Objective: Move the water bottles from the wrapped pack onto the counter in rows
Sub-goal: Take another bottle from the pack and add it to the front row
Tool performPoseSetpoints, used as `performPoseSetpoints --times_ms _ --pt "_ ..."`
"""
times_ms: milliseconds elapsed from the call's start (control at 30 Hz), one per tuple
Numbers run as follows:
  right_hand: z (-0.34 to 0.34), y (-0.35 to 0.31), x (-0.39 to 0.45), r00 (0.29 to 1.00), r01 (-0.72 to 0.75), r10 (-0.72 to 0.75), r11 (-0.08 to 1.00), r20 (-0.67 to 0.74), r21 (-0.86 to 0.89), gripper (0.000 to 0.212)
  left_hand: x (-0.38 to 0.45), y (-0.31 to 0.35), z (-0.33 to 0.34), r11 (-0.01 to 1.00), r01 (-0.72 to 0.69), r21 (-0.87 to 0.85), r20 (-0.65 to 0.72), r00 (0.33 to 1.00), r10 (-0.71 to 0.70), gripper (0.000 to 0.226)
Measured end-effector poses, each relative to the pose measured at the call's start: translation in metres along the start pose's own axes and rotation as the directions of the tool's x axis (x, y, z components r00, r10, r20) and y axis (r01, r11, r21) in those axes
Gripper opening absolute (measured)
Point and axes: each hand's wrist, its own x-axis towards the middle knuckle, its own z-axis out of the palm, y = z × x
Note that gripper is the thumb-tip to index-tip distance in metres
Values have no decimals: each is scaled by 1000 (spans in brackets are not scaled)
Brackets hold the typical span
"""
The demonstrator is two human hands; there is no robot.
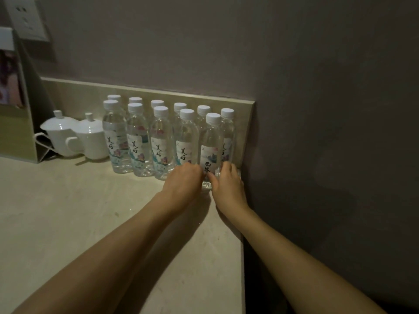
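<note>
Water bottles point(163, 141), 2 rows on counter point(68, 211) — L hand point(184, 180) & R hand point(227, 182) both gripping front-right bottle point(210, 146) at base.

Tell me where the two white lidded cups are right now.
In the head view, the lidded cups stand at the counter's left rear, just left of the water bottles.

Likely a hotel room, pale counter point(68, 211) in a corner, lidded white cups point(74, 134), rows of water bottles point(163, 141), wall socket point(25, 18)
</note>
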Motion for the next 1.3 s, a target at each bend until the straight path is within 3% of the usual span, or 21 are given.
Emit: performPoseSetpoints --times_ms 333,800,1100,1300 --pt "5 0 5 1000 13 -12 998 1 -63 37 7 -4 3 999 -35 6 44 998 35 19" --pt "9 0 4 999 30 -28 997 32 -77 38 3 -8 4 985 -49 -164 -43 998 43 15" --pt "9 -6 1 998 -13 19 995 62 -95 46 2 -7 7 985 -60 -162 -87 995 47 15" --pt "3 -9 3 993 -24 34 996 113 -87 49 0 -6 4 985 -11 -174 -31 1000 5 19"
